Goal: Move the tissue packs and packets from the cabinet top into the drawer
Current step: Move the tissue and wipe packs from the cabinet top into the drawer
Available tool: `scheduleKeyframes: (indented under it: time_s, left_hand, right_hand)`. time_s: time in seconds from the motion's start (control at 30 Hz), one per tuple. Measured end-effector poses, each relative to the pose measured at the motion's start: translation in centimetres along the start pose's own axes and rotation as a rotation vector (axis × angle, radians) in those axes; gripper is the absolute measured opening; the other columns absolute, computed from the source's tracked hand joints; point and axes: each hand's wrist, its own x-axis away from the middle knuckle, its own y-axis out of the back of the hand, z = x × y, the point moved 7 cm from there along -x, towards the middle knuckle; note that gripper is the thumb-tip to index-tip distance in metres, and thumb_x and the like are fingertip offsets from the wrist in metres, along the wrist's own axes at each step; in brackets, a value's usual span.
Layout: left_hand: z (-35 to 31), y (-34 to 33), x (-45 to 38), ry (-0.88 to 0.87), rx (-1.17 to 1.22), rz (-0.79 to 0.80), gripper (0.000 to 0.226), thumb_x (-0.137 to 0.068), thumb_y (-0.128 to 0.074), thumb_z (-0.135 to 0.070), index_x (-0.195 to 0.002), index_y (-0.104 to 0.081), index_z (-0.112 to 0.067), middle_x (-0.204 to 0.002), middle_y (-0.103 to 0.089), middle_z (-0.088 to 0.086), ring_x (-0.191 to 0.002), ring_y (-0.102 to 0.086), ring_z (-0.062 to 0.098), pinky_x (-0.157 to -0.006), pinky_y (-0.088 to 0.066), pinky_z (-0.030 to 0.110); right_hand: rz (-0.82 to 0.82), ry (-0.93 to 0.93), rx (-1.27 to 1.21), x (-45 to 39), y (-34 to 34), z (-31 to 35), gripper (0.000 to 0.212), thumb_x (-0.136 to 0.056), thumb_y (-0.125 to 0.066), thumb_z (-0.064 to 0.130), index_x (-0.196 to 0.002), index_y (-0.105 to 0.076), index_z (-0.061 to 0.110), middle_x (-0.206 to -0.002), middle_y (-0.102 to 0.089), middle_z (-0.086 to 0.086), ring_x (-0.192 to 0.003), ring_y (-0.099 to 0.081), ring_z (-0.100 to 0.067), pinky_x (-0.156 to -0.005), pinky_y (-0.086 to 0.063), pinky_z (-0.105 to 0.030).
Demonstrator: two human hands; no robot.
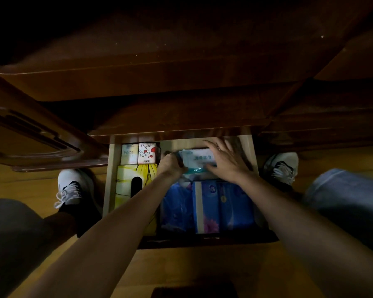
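Observation:
The open drawer (111, 179) sits below the dark wooden cabinet top (181, 50). Both my hands hold a white and teal wet-wipe packet (197, 158) over the drawer's far right part: my left hand (170, 164) grips its left end, and my right hand (225, 160) lies flat over its right side with fingers spread. Inside the drawer are a yellow tissue box (127, 186) on the left, two small packs (138, 153) behind it, and blue tissue packs (213, 203) at the front right. The bare cabinet top shows no packs.
My two white shoes (72, 188) (282, 166) stand on the wooden floor on either side of the drawer. My knees fill the lower left and right. An open cabinet door (30, 134) juts out on the left.

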Motion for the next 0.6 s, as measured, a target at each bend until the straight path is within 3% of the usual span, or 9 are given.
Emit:
scheduleKeyframes:
  time_s: [0.1, 0.23, 0.3, 0.37, 0.43, 0.6]
  left_hand:
    - [-0.1, -0.2, 0.4, -0.019, 0.027, 0.021, 0.039, -0.085, -0.078, -0.011, -0.122, -0.063, -0.012, -0.123, -0.067, 0.007, -0.115, -0.065, 0.02, -0.088, -0.055, 0.026]
    - [-0.3, -0.5, 0.4, -0.064, 0.073, 0.094, 0.03, -0.092, -0.072, -0.019, -0.121, -0.066, -0.012, -0.123, -0.07, 0.009, -0.11, -0.068, 0.02, -0.094, -0.058, 0.036]
    - [-0.7, -1.2, 0.6, -0.129, -0.095, 0.147, 0.029, -0.099, -0.062, -0.033, -0.122, -0.07, -0.018, -0.132, -0.066, 0.01, -0.122, -0.059, 0.023, -0.106, -0.048, 0.042]
    - [-0.9, -1.7, 0.7, -0.158, -0.32, 0.133, 0.042, -0.101, -0.05, -0.046, -0.135, -0.064, -0.024, -0.154, -0.043, 0.011, -0.143, -0.034, 0.031, -0.117, -0.032, 0.048]
    - [-1.3, -1.9, 1.0, -0.156, -0.365, 0.1, 0.053, -0.099, -0.051, -0.049, -0.147, -0.052, -0.025, -0.165, -0.019, 0.009, -0.149, -0.018, 0.036, -0.121, -0.024, 0.054]
    - [-2.1, -2.0, 1.2, -0.312, -0.527, 0.025, 0.046, -0.097, -0.054, -0.048, -0.14, -0.059, -0.032, -0.17, -0.01, 0.0, -0.156, -0.002, 0.034, -0.124, 0.0, 0.056]
  right_hand:
    - [0.191, -0.078, -0.042, -0.1, -1.3, -0.5, 0.074, -0.091, -0.066, 0.047, -0.155, -0.032, 0.03, -0.156, -0.04, -0.004, -0.142, -0.036, -0.027, -0.114, -0.034, -0.047]
    - [0.221, -0.05, 0.058, -0.6, 0.3, -0.1, 0.057, -0.084, -0.074, 0.044, -0.135, -0.054, 0.026, -0.129, -0.062, 0.0, -0.114, -0.057, -0.021, -0.09, -0.043, -0.037]
    - [0.176, -0.053, 0.268, -0.5, 1.3, -0.2, 0.045, -0.085, -0.073, 0.042, -0.124, -0.06, 0.023, -0.118, -0.068, -0.001, -0.105, -0.062, -0.022, -0.089, -0.047, -0.038]
    - [0.146, -0.059, 0.437, -0.1, 1.6, -0.3, 0.038, -0.087, -0.071, 0.037, -0.12, -0.063, 0.022, -0.117, -0.07, -0.004, -0.109, -0.063, -0.024, -0.097, -0.046, -0.042]
    - [0.138, -0.063, 0.482, 0.3, 1.4, -0.3, 0.035, -0.088, -0.069, 0.034, -0.12, -0.064, 0.023, -0.119, -0.069, -0.003, -0.113, -0.061, -0.024, -0.101, -0.043, -0.042]
    - [0.144, -0.134, 0.409, 1.0, 0.8, -1.1, 0.042, -0.089, -0.065, 0.026, -0.129, -0.059, 0.014, -0.128, -0.064, -0.01, -0.118, -0.058, -0.028, -0.103, -0.047, -0.042]
